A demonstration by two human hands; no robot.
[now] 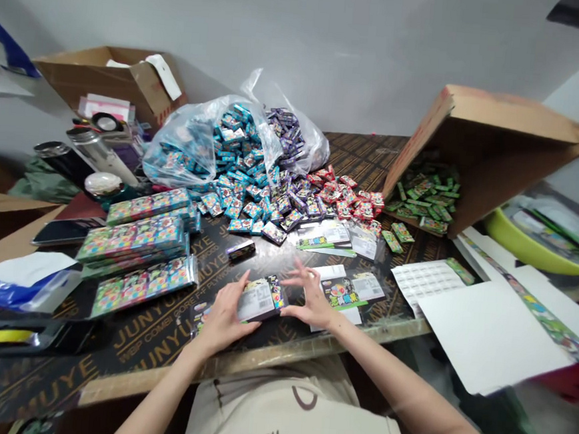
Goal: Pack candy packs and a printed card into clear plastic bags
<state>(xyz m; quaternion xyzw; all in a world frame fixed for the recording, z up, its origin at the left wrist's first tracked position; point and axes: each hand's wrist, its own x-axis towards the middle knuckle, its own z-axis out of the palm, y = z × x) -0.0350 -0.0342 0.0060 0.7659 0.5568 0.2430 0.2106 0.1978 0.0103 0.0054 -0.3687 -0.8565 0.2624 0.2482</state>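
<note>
A flat printed package with a silvery label panel and a black, colourful border lies on the table before me. My left hand rests over its left end, thumb stretched along the near edge and fingers extended. My right hand hovers at its right end, thumb and fingers spread apart in a curve. Under and beside the right hand are more flat printed packages. Just beyond my hands sits a single dark small box. What lies beneath my left palm is hidden.
Blue, purple and red small packs spill from clear bags. A tipped carton holds green packs. Wrapped multipacks are stacked left, near a tape dispenser. White sheets lie right.
</note>
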